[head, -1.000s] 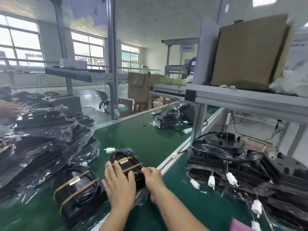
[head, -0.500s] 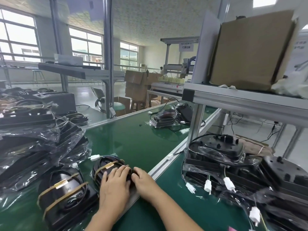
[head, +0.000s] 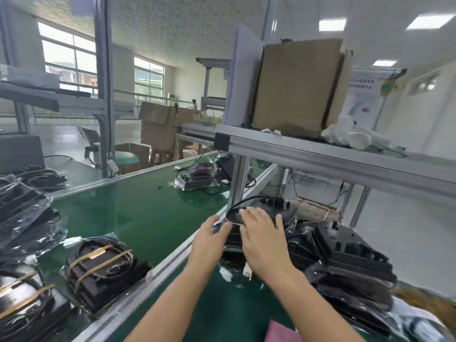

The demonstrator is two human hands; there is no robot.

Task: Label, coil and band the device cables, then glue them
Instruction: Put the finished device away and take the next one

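Both hands reach forward over a stack of flat black plastic devices in clear bags (head: 237, 240), which sits on the green bench surface (head: 209, 299) just past the aluminium rail (head: 158, 267). The left hand (head: 209, 245) has its fingers spread and relaxed at the left edge of the stack, fingertips next to a thin black cable (head: 237, 206) that loops up over the topmost device; whether they touch it cannot be told. The right hand (head: 265, 239) lies palm down with straight, splayed fingers over the top of the stack, close beside the left hand, and neither hand grips anything. Just below the right hand, two white plastic connectors (head: 225, 274) hang from the stack. To the right of the right hand, more bagged black devices (head: 350, 257) lie heaped. To the left of the left hand, across the rail on the green conveyor belt (head: 138, 208), rests a black device with its cable coiled and held by tan rubber bands (head: 103, 265), and a second banded one (head: 27, 299) lies further left. Above the hands, a brown cardboard box (head: 296, 85) stands on a metal shelf (head: 333, 154).
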